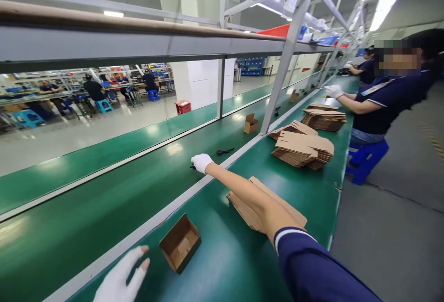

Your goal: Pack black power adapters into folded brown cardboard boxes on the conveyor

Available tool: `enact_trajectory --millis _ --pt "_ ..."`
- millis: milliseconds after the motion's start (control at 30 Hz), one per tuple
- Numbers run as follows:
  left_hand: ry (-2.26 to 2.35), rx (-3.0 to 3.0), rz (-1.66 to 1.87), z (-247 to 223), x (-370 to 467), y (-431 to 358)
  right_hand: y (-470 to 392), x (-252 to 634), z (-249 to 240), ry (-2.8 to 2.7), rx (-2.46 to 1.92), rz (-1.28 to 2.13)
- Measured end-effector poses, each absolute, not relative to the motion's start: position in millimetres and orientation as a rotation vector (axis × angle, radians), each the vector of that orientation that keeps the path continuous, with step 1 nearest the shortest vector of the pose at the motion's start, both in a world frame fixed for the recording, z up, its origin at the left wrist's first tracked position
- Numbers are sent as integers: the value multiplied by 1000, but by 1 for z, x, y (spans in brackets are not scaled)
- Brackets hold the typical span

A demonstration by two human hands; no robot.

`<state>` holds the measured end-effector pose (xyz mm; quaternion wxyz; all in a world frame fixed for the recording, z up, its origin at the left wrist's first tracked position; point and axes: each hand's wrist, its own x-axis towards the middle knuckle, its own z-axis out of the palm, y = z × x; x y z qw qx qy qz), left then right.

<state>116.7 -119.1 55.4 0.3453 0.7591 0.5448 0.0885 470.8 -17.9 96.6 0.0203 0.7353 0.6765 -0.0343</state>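
My right hand [201, 163], in a white glove, reaches over the belt with its fingers closed on a black cable [193, 167], mostly hidden beneath them. Just beyond it lies a bundled black cable [225, 151]; I cannot tell whether the two are joined. At the lower left, my left hand [121, 276] is gloved in white with bare fingertips, thumb and fingers apart and nothing in them. Beside it, an open brown cardboard box [180, 244] rests on the green bench. Flat cardboard blanks [249, 209] lie partly under my right forearm.
Stacks of folded cardboard [301, 147] stand farther along the bench [211, 265]. Another open box [251, 124] sits on the green belt [121, 191]. A metal post [286, 57] rises from the dividing rail. A co-worker [388, 94] sits at the right.
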Motion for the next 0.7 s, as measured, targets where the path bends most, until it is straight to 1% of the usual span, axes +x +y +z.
enact_trajectory --millis 133,200,300,367,433,500,533,600,700 --pt "1367 1871 763 88 133 -122 -34 413 129 2455 2175 -183" --pt "1311 1762 994 98 143 -127 -48 380 148 2693 2076 -296" --pt "1231 1632 1260 105 150 -134 -76 330 172 3103 1891 -717" --pt "1162 1557 1415 109 146 -139 -95 301 181 3264 1740 -1012" --pt "1096 1467 1574 114 137 -143 -110 277 184 3331 1642 -1296" --pt "1036 1360 1713 122 123 -148 -123 260 180 3309 1658 -1553" --pt "995 1304 1770 127 116 -151 -129 252 176 3263 1683 -1629" --pt "872 1201 1845 136 103 -158 -141 239 164 3138 1672 -1627" --pt "715 1107 1876 147 91 -169 -160 219 138 2951 1456 -1396"
